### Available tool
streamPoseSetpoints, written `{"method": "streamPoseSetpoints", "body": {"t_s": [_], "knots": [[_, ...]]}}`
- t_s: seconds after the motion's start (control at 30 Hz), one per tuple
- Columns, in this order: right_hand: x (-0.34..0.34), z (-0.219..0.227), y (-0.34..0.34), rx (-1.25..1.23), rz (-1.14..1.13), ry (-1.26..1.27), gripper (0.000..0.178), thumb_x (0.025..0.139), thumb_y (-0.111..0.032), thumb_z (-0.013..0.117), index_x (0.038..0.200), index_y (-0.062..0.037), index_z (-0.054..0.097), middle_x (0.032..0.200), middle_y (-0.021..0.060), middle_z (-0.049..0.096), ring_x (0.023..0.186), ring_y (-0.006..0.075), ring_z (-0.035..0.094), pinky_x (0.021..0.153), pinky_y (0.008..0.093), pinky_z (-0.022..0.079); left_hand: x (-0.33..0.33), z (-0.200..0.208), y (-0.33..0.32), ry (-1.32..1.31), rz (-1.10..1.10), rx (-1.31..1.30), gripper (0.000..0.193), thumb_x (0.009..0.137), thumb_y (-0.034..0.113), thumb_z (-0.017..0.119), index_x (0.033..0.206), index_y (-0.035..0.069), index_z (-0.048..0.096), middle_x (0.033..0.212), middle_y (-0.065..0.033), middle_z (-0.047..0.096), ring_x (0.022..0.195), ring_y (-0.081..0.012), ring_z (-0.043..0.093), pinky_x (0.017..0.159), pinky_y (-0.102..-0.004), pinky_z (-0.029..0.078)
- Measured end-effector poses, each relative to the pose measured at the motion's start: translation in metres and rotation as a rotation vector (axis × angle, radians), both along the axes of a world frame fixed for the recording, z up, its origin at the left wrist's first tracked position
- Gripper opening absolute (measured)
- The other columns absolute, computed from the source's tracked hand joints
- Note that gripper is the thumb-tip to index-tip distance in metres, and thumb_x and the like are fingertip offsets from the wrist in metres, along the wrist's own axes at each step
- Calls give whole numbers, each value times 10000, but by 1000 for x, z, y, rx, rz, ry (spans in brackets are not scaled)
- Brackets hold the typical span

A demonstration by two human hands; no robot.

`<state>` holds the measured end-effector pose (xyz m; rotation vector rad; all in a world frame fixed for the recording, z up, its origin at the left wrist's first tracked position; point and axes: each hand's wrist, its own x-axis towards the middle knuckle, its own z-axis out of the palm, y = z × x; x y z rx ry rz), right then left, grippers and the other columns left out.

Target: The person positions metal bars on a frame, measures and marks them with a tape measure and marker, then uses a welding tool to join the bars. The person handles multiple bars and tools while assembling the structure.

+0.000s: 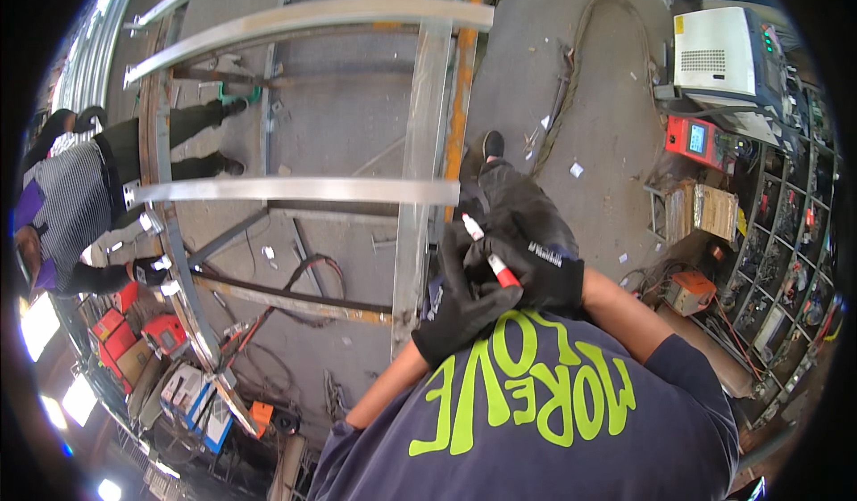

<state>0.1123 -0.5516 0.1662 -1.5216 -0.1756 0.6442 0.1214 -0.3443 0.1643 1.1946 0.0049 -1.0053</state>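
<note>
Fingers: gloved, both hands drawn together just above the person's chest.

1. Left hand (460, 309), black glove. Fingers curled and together, cupped under the right hand; whether they pinch the marker's lower end I cannot tell.
2. Marker (489, 253), white barrel with a red band, tilted tip up and to the left. It lies between the two gloves, beside the upright of the metal frame (420, 198).
3. Right hand (540, 273), black glove. Fingers closed around the marker's barrel.

Risks, judged from the pose:
- Thick gloves dull the hold on a thin, smooth barrel; the marker could slip and drop to the concrete floor (607, 117) among the scraps.
- If a cap is being handled, it could pop free and roll under the frame.
- Cables (571, 64) trail across the floor near the person's shoe (492, 145); a step back could snag one.
- A second person (80, 207) works at the frame's far left rail; a jolt from that end would shake it.

Containers:
- Red cases and cartons (134, 340), lower left: shut, contents not visible.
- Cardboard box (710, 211), right: something wrapped inside, kind unclear.
- Shelving (786, 242), far right: bins of small parts, too small to tell.
</note>
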Motion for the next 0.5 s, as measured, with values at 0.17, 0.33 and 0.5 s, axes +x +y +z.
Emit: {"method": "streamPoseSetpoints", "body": {"t_s": [0.17,0.33,0.5], "knots": [[-8,5,12,-12,-125,-48,332,945,-73,765,1217,-51,575,1078,74,644,970,211,633,906,366,519,-1,-2,15,-189,-16,121,1102,839,204,895,1628,12,150,1390,-142,537,1274,-237,541,1049,-381,482],[16,-85,6,305,-821,277,167,1106,-233,483,1096,-81,551,886,60,629,734,125,592,666,276,476,60,-71,97,-183,-76,463,224,914,61,777,1116,10,696,1044,-64,685,912,-122,645,790,-297,542],[18,-167,27,389,-889,421,57,1000,-71,607,1019,-74,554,811,40,617,703,125,605,642,284,491,161,-83,120,-698,-472,943,182,909,220,740,898,39,729,845,-148,657,820,-315,659,751,-440,515]]}}
